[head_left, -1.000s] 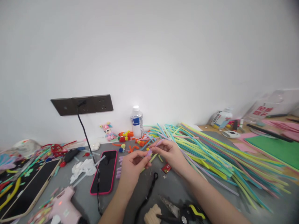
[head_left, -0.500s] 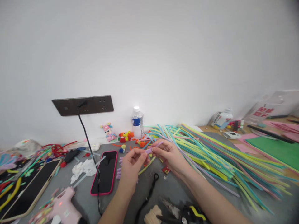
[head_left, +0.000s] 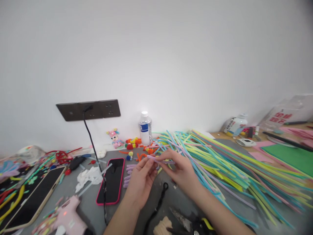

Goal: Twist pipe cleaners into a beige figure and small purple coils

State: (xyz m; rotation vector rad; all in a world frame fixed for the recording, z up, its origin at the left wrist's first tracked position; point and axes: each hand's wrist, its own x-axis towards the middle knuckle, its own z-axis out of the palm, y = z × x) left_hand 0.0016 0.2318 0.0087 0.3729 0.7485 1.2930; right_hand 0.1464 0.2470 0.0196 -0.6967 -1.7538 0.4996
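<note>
Between the fingertips of both hands is a lilac pipe cleaner [head_left: 151, 158], part of it running out to the right behind my right fingers. My left hand [head_left: 144, 173] pinches its left end between thumb and fingers. My right hand [head_left: 179, 168] closes on it just to the right, thumb and forefinger together. Several short lilac pipe cleaner pieces [head_left: 128, 176] lie beside my left hand, partly hidden by it. A large spread of long pastel pipe cleaners [head_left: 220, 166] lies to the right, behind and beside my right forearm.
A pink-edged phone [head_left: 111, 182] lies left of my hands, crossed by a black cable [head_left: 90, 133]. A pink glue gun [head_left: 69, 215] sits at front left. Pliers or cutters [head_left: 193, 225] lie at the front edge. A bottle [head_left: 145, 129] stands against the wall.
My right hand has turned over and its fingers now point left along the lilac pipe cleaner. My left hand has tilted slightly. The view has shifted a little.
</note>
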